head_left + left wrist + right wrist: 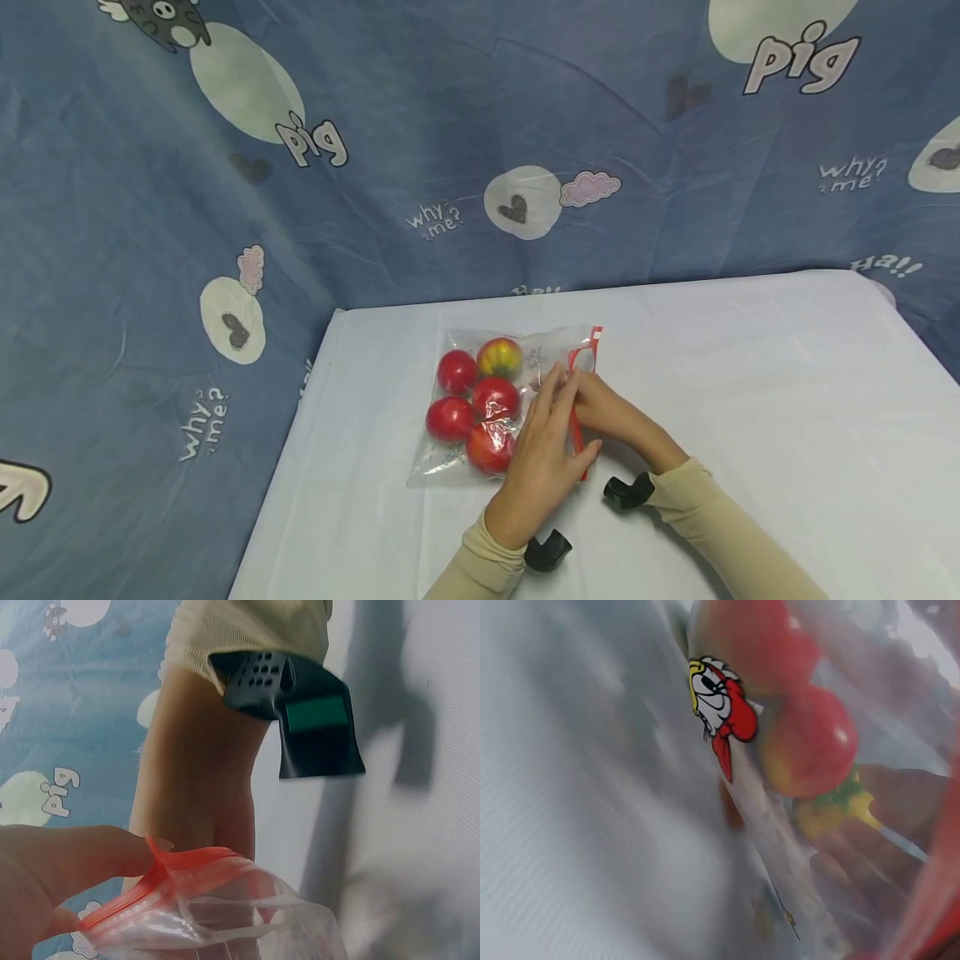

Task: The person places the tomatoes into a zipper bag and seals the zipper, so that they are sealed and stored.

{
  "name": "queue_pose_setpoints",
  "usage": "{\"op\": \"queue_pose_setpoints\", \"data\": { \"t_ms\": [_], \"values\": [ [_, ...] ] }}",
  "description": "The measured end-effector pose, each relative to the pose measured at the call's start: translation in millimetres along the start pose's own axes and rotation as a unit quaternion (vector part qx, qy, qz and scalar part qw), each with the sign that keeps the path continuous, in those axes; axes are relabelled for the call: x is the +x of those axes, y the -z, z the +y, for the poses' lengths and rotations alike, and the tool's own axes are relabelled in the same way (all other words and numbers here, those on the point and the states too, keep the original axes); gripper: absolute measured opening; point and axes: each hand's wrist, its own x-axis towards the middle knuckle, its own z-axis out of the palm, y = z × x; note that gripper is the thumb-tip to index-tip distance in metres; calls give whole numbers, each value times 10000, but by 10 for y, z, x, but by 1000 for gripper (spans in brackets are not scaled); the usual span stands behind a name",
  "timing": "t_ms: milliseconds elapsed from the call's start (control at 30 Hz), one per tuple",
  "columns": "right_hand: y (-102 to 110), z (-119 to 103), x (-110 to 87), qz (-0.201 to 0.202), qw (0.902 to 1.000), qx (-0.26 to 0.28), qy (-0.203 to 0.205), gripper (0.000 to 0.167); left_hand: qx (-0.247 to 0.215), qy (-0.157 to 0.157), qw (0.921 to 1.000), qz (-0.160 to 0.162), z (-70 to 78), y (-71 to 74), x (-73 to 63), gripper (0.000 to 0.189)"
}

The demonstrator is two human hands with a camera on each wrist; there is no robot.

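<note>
Several red apples (pixel 450 418), one of them yellow with red (pixel 498 357), lie inside a clear zip bag (pixel 437 479) with a red zip edge on its right. My left hand (pixel 543 450) reaches over the bag's right part, fingers long. The left wrist view shows its thumb and a finger pinching the red zip edge (pixel 199 859), with the mouth parted. Partly hidden behind it, my right hand (pixel 600 407) reaches in at that mouth. In the right wrist view its extended fingers (pixel 900 799) show through the film beside the apples, no apple held.
A white cloth (pixel 750 400) covers the table around the bag. Blue printed fabric (pixel 405 125) hangs behind and to the left. Black camera mounts (pixel 549 552) sit on both wrists. A cartoon print (pixel 724 701) marks the bag.
</note>
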Motion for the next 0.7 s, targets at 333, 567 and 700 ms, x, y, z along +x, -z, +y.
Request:
{"op": "queue_pose_setpoints", "data": {
  "t_ms": [333,567,700],
  "values": [
    [95,32,-198,71,9987,472,179,27,-188,282,9993,-127,-10,7,15,94],
    [142,26,-355,230,9973,677,173,34,-323,249,9992,-59,-43,18,22,89],
    [151,42,-444,334,9961,754,315,32,-318,117,9994,71,-72,36,39,88]
  ]
}}
